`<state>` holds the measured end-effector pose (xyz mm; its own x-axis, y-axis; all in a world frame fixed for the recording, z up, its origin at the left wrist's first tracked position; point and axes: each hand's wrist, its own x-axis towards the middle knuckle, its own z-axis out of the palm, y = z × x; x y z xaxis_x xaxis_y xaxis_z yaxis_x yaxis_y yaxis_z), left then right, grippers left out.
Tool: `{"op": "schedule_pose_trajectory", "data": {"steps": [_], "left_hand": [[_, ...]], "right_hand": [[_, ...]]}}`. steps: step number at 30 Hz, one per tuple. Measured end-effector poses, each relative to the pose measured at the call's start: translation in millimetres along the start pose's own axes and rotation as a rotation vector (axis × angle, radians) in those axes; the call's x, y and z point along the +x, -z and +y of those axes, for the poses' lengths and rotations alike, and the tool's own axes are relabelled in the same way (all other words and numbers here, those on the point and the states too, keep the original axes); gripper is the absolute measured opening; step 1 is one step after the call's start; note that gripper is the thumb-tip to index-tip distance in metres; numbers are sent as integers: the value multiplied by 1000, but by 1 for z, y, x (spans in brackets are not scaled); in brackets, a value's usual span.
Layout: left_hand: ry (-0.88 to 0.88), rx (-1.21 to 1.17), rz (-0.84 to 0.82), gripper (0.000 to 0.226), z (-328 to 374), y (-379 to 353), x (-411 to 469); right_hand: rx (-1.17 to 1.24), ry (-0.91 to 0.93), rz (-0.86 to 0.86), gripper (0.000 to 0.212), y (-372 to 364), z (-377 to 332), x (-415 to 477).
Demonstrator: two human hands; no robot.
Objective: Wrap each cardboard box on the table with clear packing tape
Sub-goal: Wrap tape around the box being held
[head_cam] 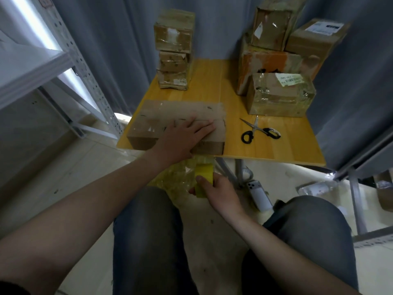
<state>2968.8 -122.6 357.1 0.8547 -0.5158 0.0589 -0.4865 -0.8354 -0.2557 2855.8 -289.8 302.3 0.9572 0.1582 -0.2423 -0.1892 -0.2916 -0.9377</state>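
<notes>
Box (pixel 170 122) front partly hidden by left hand (pixel 182 137).

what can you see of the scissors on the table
The scissors have two black looped handles and slim, silvery metal blades. They lie flat and open, spread in an X, on the yellow wooden table. The handles face the near edge and the tips point away toward the taped box. One tip ends close to that box, but contact cannot be told. One handle shows a pale glint. Nothing grips them.
</notes>
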Motion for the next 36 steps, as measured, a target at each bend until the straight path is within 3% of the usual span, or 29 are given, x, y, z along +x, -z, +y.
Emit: {"op": "schedule_pose_trajectory", "data": {"steps": [3,11,17,25,28,31,36], "left_hand": [[-29,-20,-27,117,1,8,-3],[-85,-316,-43,107,-13,59,3],[-50,-332,-56,92,-34,104,29],[-29,-573,-230,100,-86,113,98],[-92,-493,-253,94,-96,110,111],[-191,-370,-191,72,-100,103,112],[-161,-93,-88,56,-96,101,104]], "right_hand": [[51,-5,2,21,1,-2,-8],[113,107,110,21,11,-28,-10],[175,202,199,17,28,-62,8],[189,271,271,27,49,-111,60],[191,306,280,29,55,-116,76],[214,346,291,32,62,-116,88],[169,382,227,36,57,-113,93]]}}
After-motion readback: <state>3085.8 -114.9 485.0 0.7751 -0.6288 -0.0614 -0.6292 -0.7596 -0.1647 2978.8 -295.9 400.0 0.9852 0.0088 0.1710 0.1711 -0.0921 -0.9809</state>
